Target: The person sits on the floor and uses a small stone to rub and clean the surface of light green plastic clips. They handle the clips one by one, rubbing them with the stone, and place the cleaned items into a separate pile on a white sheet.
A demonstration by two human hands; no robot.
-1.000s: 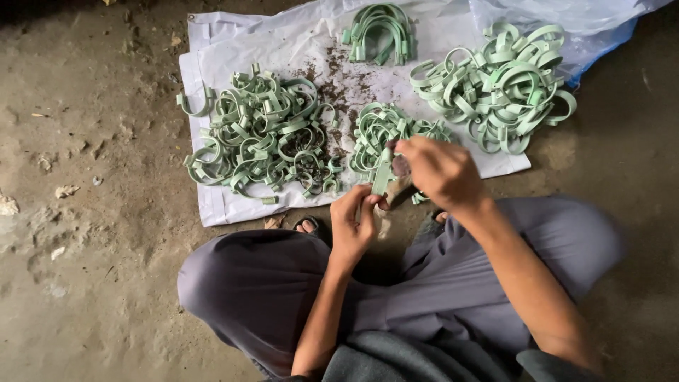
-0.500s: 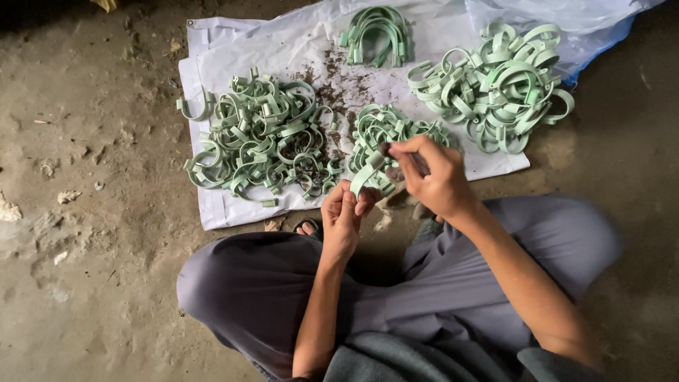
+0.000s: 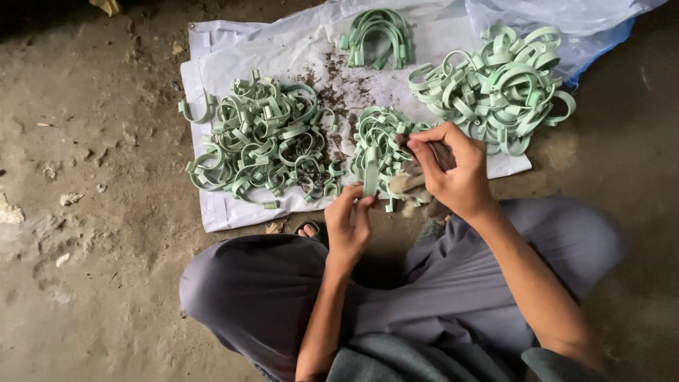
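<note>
Pinching a green clip (image 3: 370,177) between left fingers (image 3: 356,205).

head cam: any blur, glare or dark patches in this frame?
Head view: soft, even light, no glare on the white sheet; right hand and the thing under it smeared by motion; left hand and its green clip sharper; top-left floor falls into shadow; clip piles crisp.

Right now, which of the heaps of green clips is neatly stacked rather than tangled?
The small stack of clips at the top middle of the white sheet: its clips nest in one aligned arch, while the other three heaps lie jumbled.
</note>
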